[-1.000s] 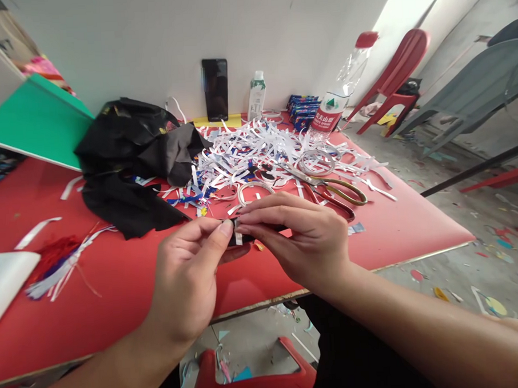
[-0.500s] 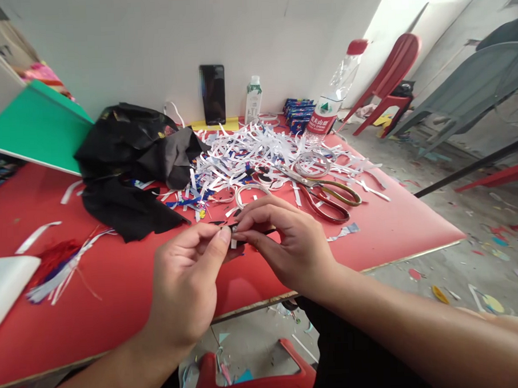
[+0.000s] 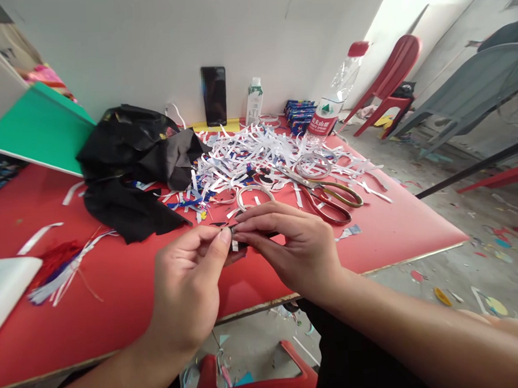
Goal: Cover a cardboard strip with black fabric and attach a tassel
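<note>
Between my two hands, just above the front of the red table, is a small black piece [image 3: 234,246] with a white patch; fingers cover most of it, and its exact kind is unclear. My left hand [image 3: 191,277] pinches its left side between thumb and fingertips. From the right, my right hand [image 3: 293,244] is closed on it too, thumb and fingers pressed together. Beyond my fingers lie a white ring-shaped roll [image 3: 254,197] and scissors [image 3: 323,194] with red and yellowish handles.
White and blue paper strips [image 3: 257,145] heap across the table [image 3: 118,314]. Black cloth [image 3: 132,148] lies left of them. A phone [image 3: 214,96], a small bottle [image 3: 254,101] and a large water bottle [image 3: 334,96] stand behind. Red and white strands [image 3: 68,265] rest at left.
My right hand's fingers have straightened and flattened a little over the black piece. My left hand keeps its pinch. The view has shifted very slightly.
</note>
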`<state>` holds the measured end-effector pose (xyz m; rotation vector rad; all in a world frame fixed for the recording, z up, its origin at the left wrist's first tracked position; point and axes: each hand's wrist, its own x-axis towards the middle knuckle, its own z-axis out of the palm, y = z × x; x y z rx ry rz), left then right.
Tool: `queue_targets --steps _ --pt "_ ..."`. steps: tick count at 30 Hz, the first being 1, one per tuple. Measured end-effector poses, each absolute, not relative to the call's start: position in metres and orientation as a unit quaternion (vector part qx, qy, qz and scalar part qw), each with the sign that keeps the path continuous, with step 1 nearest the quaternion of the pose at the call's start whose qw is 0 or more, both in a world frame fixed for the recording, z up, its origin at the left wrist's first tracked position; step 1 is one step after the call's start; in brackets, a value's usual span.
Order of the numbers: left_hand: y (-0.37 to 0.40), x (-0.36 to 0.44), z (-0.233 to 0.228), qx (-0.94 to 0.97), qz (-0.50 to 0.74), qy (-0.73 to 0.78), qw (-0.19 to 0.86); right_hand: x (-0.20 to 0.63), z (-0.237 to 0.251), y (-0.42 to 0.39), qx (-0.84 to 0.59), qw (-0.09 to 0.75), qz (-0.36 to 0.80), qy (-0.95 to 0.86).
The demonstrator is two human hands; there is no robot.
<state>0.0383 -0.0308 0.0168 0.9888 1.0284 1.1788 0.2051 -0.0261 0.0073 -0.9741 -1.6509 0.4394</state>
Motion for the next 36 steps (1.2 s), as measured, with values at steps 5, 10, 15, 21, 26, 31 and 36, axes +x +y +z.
queue_targets --steps 5,10,15,21,26,31,36 --pt "-0.03 0.037 0.016 0.448 0.503 0.445 0.591 0.204 0.006 -0.028 -0.44 0.528 0.201 -0.698" --pt "-0.028 0.039 0.019 0.412 0.512 0.432 0.617 0.205 0.008 -0.028 -0.417 0.557 0.176 -0.696" --pt "-0.028 0.042 0.017 0.398 0.513 0.421 0.634 0.205 0.01 -0.027 -0.402 0.57 0.147 -0.701" --pt "-0.034 0.04 0.016 0.496 0.51 0.45 0.54 0.204 0.01 -0.028 -0.434 0.549 0.165 -0.695" --pt "-0.039 0.039 0.014 0.484 0.506 0.459 0.546 0.204 0.009 -0.029 -0.413 0.559 0.143 -0.705" --pt "-0.038 0.04 0.009 0.481 0.511 0.454 0.548 0.202 0.009 -0.03 -0.447 0.542 0.172 -0.691" --pt "-0.035 0.04 0.009 0.492 0.521 0.444 0.538 0.201 0.01 -0.03 -0.455 0.535 0.187 -0.687"
